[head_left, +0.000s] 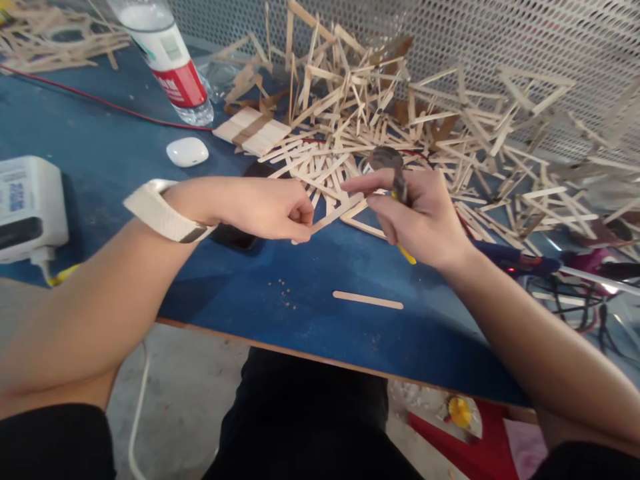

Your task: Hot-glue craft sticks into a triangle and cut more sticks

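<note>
My left hand [285, 210] is closed and pinches one end of a wooden craft stick [336, 215]. The stick slants up to the right, its far end by the fingertips of my right hand [417, 213]. That hand is closed round a pair of pliers [399, 183] with a dark head and yellow handles, most of the grip hidden by the fingers. I cannot tell whether the right fingertips touch the stick. A single loose craft stick [368, 300] lies flat on the blue tabletop [225, 287], nearer the front edge.
Behind my hands is a tangled pile of craft sticks [345, 100], with a banded bundle [255, 130] beside it. A water bottle [173, 67], white case [187, 152] and white charger [30, 207] stand left. A blue glue gun [520, 259] and cables lie right.
</note>
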`<state>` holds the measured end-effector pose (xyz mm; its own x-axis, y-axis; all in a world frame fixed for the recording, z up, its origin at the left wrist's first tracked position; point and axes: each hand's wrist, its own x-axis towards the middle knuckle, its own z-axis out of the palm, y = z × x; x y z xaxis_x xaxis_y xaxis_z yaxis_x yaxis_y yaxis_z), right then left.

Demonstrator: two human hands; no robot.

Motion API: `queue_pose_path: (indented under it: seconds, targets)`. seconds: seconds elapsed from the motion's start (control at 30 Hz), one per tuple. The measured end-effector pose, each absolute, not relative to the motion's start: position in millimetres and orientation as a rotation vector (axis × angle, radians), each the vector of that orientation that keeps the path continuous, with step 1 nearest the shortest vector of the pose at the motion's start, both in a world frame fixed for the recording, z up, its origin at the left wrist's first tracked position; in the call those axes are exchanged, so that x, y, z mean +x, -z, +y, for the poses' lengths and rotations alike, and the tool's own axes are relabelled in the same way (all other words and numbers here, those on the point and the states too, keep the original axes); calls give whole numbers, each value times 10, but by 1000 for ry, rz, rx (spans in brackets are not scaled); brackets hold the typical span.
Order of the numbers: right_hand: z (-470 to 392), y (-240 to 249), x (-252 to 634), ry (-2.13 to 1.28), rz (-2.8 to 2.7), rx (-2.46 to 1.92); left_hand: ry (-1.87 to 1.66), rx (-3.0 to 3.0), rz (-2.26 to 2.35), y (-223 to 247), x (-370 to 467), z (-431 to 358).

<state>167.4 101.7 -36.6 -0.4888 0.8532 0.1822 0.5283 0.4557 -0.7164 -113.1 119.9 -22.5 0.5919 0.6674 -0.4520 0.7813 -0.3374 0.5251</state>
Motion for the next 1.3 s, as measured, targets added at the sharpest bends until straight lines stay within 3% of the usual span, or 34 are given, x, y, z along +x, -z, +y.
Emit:
queue_pose_path:
  seconds: [0.2,0.47,0.87,1.1,1.3]
  targets:
    - [988,394,1728,-687,-2120,-1123,57,2014,996,192,-1187,1210]
    - [1057,584,1768,-964,-1721,-1108,-332,1828,842,228,-1420,1363]
    - [1085,673,1741,-1032,-1626,-1099,-335,1833,729,255,-1463,1376]
    - [570,396,2182,-586,-2242,-1206,-290,2019,713,381,-1119,1199]
    - [161,625,2606,-491,-2501,-998,-235,2248,586,627,-718,905]
